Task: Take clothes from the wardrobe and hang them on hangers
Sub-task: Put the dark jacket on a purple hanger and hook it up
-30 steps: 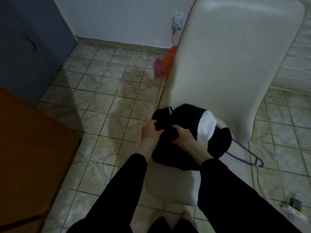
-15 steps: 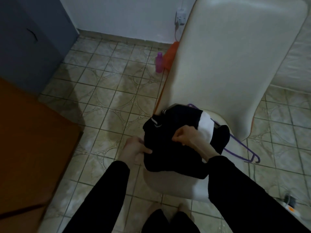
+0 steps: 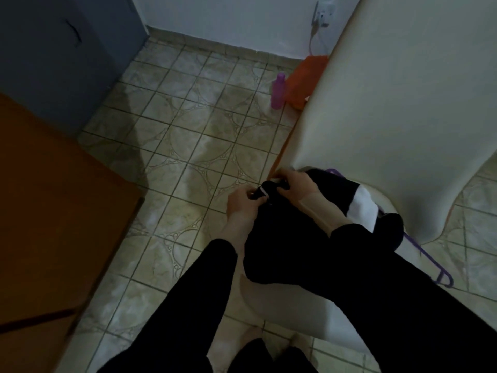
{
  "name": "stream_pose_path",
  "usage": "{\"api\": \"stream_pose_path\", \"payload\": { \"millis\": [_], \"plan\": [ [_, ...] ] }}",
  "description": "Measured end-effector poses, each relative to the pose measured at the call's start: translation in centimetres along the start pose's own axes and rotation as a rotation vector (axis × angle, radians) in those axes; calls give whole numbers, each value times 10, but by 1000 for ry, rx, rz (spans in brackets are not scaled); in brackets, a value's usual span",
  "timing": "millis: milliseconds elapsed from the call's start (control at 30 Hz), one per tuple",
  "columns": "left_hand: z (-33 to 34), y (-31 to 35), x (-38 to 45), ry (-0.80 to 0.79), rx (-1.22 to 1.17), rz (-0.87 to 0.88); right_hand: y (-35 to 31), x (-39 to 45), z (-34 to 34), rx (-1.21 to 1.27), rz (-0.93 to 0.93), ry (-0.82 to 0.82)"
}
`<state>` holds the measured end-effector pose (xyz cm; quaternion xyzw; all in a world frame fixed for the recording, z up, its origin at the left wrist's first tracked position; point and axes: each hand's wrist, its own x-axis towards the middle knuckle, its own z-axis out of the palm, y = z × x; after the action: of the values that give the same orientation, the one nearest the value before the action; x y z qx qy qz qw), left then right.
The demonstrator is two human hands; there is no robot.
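A: How far is the task judged to be?

B: Only the first part seems done. A black garment (image 3: 301, 238) is already out and is laid on the seat of the white chair (image 3: 403, 117). It is not yet put on the purple hanger (image 3: 427, 261), which is mostly hidden under the cloth.

A: How is the garment held?

B: Its far edge, where a thin white stripe is seen, is pinched by the left hand (image 3: 242, 205) and by the right hand (image 3: 298, 185). Both grips are narrow, closed on the cloth.

A: And how does the garment look?

B: It is crumpled in a heap, mostly black, with one white panel on the right side. The opening must probably still be found.
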<state>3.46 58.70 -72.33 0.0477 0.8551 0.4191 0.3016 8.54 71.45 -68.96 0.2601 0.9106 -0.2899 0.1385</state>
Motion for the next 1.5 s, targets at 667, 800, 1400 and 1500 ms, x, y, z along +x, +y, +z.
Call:
{"api": "stream_pose_path", "payload": {
  "millis": [667,800,1400,1500],
  "plan": [
    [-88,152,-61,-61,-98,396,-66,-53,-171,-81,-157,178],
    [-112,215,-91,23,-86,514,-91,-82,-236,-98,-214,313],
    [-202,411,-219,182,-134,807,-182,-226,-446,-269,-460,690],
    [-220,433,-239,180,-134,868,-197,-246,-470,-291,-497,749]
  ]
}}
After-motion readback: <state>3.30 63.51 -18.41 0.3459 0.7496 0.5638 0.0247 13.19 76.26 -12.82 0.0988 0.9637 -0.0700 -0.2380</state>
